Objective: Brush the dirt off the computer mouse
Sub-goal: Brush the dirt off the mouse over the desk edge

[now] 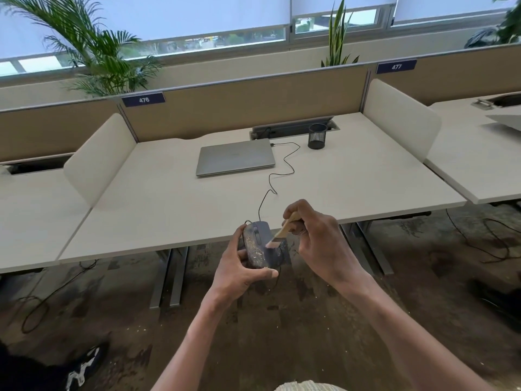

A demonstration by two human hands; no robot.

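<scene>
The left hand (239, 273) is cupping the computer mouse (258, 244) from below and from the left, fingers curled around its side and the thumb lying under its near end, holding it in the air just in front of the desk (158, 210) edge, above the floor. The mouse's long axis is running away from the person — its scroll-wheel end pointing toward the desk, its rounded rear end pointing back at the wrist — and its top is tilting up toward the camera, speckled with pale dirt along the left side. The right hand (315, 241) is pinching the wooden handle of a small brush (283, 235) between thumb and curled fingers; the handle is slanting down and to the left, and the dark bristles are lying against the mouse's right flank. The black cable (277, 172) is trailing from the mouse's far end across the desk to a closed laptop (235, 159), with a mesh pen cup (317, 136) standing just beyond it — near the cable tray.
</scene>
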